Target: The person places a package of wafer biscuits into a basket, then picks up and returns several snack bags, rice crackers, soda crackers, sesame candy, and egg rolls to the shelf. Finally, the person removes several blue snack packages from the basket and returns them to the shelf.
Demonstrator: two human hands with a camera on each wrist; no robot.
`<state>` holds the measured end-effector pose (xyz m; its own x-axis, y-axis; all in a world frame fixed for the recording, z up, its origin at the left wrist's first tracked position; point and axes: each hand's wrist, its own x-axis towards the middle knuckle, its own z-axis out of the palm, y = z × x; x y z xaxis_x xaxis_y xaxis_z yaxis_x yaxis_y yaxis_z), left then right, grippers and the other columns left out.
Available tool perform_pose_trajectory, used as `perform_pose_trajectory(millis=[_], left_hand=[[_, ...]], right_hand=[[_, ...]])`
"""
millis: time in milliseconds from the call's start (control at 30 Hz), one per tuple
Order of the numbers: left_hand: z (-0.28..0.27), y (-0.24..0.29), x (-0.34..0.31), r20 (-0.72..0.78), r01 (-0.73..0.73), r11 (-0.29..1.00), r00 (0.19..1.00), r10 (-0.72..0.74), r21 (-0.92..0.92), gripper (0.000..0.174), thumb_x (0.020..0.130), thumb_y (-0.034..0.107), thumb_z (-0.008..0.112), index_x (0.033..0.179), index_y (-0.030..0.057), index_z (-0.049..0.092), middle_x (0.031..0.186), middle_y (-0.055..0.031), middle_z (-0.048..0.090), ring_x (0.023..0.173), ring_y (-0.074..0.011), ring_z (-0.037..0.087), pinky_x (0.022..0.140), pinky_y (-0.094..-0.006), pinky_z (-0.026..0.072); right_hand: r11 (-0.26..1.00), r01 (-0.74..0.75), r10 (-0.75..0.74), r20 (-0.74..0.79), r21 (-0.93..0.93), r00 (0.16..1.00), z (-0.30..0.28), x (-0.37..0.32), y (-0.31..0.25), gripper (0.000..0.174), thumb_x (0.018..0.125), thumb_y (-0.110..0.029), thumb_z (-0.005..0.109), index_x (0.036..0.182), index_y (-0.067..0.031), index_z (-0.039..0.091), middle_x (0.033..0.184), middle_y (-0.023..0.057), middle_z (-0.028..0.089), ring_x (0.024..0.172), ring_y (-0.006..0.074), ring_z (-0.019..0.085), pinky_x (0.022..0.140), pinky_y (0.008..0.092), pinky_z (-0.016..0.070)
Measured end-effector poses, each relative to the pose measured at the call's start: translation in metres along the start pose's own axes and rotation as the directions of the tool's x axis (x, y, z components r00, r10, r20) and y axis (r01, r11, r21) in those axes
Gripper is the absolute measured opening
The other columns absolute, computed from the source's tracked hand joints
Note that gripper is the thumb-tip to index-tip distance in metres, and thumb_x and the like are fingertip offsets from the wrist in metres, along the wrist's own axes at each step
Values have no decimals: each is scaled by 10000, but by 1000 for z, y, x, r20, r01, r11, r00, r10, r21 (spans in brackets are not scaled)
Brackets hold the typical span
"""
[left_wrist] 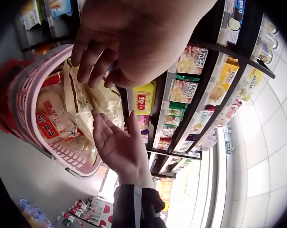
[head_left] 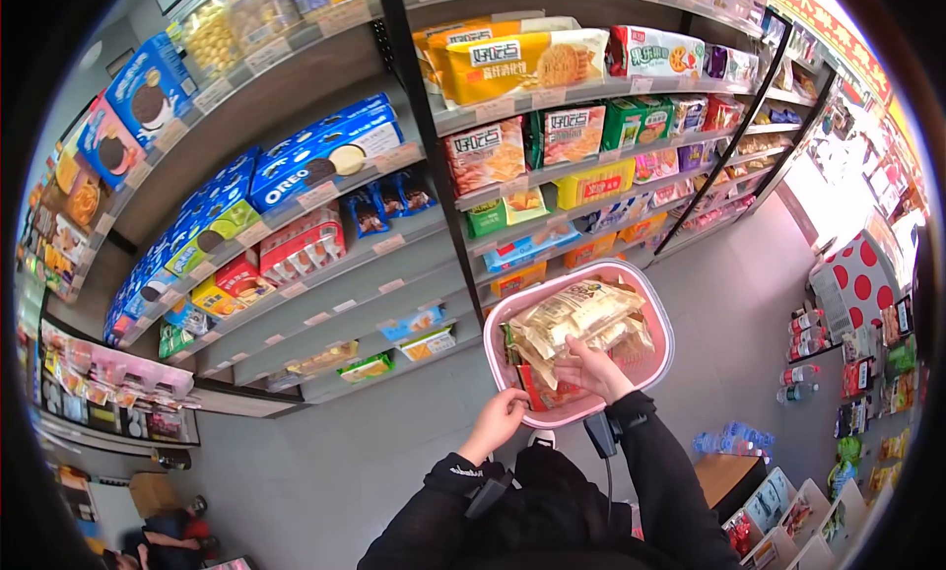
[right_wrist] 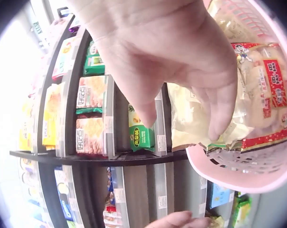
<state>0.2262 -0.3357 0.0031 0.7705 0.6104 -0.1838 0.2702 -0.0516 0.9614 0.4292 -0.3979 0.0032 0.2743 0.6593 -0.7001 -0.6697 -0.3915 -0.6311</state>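
Observation:
A pink plastic basket (head_left: 664, 326) holds snack bags in front of the person. On top lies a crinkled cream-coloured bag (head_left: 581, 309), and beside it is a clear bag with red print (right_wrist: 271, 90) and pale snacks inside. My right hand (head_left: 596, 371) reaches over the near rim, its fingers against the cream bag and the thumb held apart. At the basket's near left side is my left hand (head_left: 496, 424); in the left wrist view its fingers (left_wrist: 93, 61) hang loosely bent, with nothing between them.
Shelves (head_left: 384, 284) of boxed and bagged biscuits stand ahead and left, including blue Oreo boxes (head_left: 325, 156). Bottles (head_left: 734, 440) and white bins (head_left: 808, 506) of goods are at the right. Another person (head_left: 172, 540) is low at the far left.

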Motion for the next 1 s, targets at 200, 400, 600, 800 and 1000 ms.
perform_pose_trajectory(millis=[200, 400, 600, 800, 1000], left_hand=[[11, -11, 1, -46, 76, 997, 996, -77, -29, 175, 795, 62, 444, 935, -15, 515, 813, -108, 593, 724, -156, 575, 641, -250, 442], [21, -21, -5, -123, 77, 995, 989, -84, -61, 177, 792, 62, 448, 935, -11, 521, 813, -115, 595, 723, -166, 582, 644, -257, 446], [18, -27, -6, -147, 113, 993, 982, -116, -29, 175, 785, 74, 459, 925, 0, 533, 804, -118, 592, 713, -166, 584, 633, -266, 447], [9, -33, 3, -98, 139, 989, 985, -143, -45, 193, 795, 25, 423, 960, -16, 515, 847, -81, 584, 759, -126, 564, 684, -242, 450], [-7, -1, 16, 27, 331, 751, 922, -385, -571, 306, 846, 153, 438, 1107, -5, 421, 973, -109, 546, 829, -159, 553, 746, -269, 447]], right_hand=[[949, -18, 10, 26, 315, 1000, -5, 44, 0, 481, 754, -333, 600, 1108, -74, 403, 1010, 98, 504, 906, 234, 505, 765, 363, 438], [927, 109, -46, -180, 358, 983, 9, 59, 5, 389, 738, -188, 631, 1067, -122, 434, 1010, 45, 514, 929, 220, 507, 731, 384, 452], [942, 169, -117, -189, 290, 975, -9, 55, 2, 344, 750, -106, 586, 1054, -75, 428, 953, 57, 520, 851, 217, 529, 729, 415, 444], [934, 141, -149, -1, 330, 989, -31, 0, -20, 346, 766, -72, 555, 1079, -24, 415, 1015, 78, 517, 903, 203, 534, 759, 341, 463], [977, 211, -201, 238, -17, 950, -52, -74, -42, 522, 745, -80, 578, 1196, -11, 325, 1128, 79, 468, 1008, 164, 481, 836, 293, 408]])
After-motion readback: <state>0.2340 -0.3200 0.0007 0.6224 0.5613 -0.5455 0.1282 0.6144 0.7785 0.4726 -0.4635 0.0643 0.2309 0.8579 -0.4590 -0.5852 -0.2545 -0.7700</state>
